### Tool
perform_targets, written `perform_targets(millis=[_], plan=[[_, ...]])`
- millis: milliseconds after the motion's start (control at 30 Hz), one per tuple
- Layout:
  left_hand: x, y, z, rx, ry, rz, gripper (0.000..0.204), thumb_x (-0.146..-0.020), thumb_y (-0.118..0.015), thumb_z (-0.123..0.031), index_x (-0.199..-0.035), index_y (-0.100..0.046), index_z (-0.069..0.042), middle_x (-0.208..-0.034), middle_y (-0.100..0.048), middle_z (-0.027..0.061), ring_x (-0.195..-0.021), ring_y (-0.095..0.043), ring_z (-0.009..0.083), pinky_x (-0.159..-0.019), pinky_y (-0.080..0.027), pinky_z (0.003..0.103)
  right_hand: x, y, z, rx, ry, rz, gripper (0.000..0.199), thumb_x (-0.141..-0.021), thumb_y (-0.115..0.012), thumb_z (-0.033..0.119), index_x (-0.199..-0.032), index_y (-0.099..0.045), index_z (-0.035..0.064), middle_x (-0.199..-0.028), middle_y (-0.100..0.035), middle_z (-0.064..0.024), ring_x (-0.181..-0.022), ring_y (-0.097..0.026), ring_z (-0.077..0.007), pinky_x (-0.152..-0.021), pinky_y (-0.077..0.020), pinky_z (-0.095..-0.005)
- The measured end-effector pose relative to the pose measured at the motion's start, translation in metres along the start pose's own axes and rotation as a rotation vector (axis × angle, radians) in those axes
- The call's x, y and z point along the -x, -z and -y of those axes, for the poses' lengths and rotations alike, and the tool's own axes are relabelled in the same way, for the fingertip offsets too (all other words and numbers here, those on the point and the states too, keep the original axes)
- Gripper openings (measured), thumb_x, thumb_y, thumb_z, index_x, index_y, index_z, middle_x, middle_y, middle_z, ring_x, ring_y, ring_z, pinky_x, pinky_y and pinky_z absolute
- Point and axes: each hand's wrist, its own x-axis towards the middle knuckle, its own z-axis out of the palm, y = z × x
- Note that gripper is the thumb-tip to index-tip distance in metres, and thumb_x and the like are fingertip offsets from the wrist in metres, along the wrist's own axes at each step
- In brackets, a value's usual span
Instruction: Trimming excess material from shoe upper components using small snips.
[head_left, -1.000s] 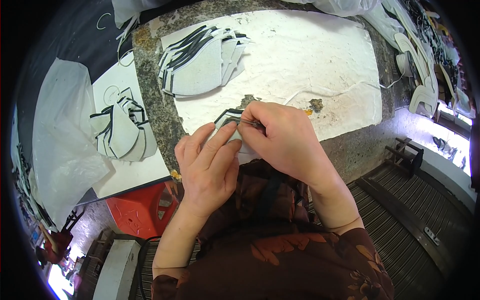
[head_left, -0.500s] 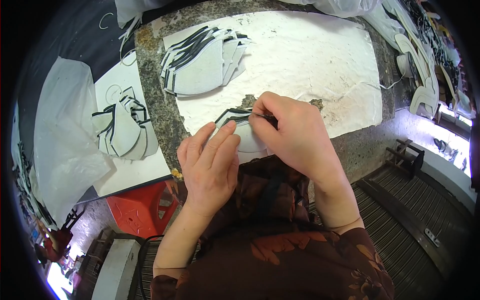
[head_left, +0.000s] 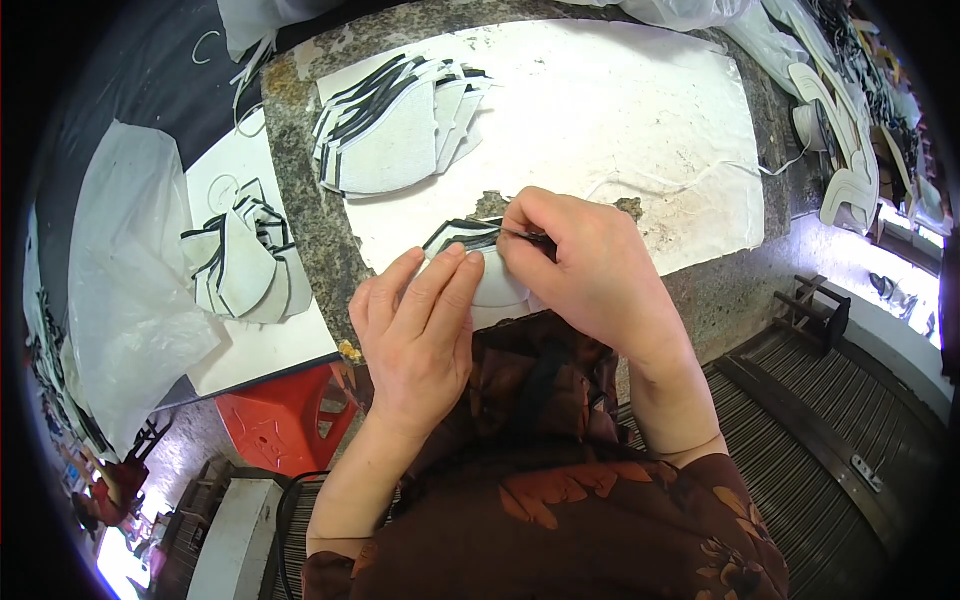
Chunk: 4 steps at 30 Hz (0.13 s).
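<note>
A loose pile (head_left: 240,262) lies at nine o'clock on the tabletop (head_left: 310,235). My left hand (head_left: 420,325) presses flat, fingers unclenched, on the white piece (head_left: 490,285) at centre. My right hand (head_left: 580,265) pinches its black edge. A stack (head_left: 395,125) sits at eleven o'clock.

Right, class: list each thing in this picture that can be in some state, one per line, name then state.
left hand: flat, fingers pressing the white piece
right hand: closed, pinching a thin tool
white piece: lying on the table edge, held down
fanned stack: spread flat on the white sheet
small pile: heaped loosely on the board
plastic bag: crumpled, lying flat
</note>
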Motion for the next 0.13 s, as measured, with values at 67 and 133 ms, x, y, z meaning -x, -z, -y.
perform_targets(millis=[67, 133], plan=[[-0.0008, 0.0014, -0.0014, 0.001, 0.003, 0.010, 0.039, -0.088, -0.071, -0.004, -0.126, -0.074, -0.012, -0.129, -0.070, 0.0022, -0.123, -0.058, 0.0279, -0.105, -0.040, 0.042, 0.0009, 0.0024, -0.0013, -0.032, -0.018, 0.011, 0.012, -0.091, -0.067, 0.014, -0.089, -0.065, 0.0029, -0.078, -0.068, -0.0139, -0.066, -0.066, -0.0275, -0.063, -0.0512, -0.0366], [-0.0007, 0.0014, -0.0017, -0.007, 0.006, 0.028, 0.040, -0.088, -0.071, -0.005, -0.127, -0.074, -0.012, -0.132, -0.069, 0.0026, -0.125, -0.057, 0.0277, -0.106, -0.039, 0.043, 0.0018, 0.0051, -0.0040, -0.015, -0.004, 0.015, 0.011, -0.091, -0.067, 0.014, -0.091, -0.066, 0.0028, -0.079, -0.068, -0.0149, -0.067, -0.067, -0.0258, -0.064, -0.0515, -0.0359]])
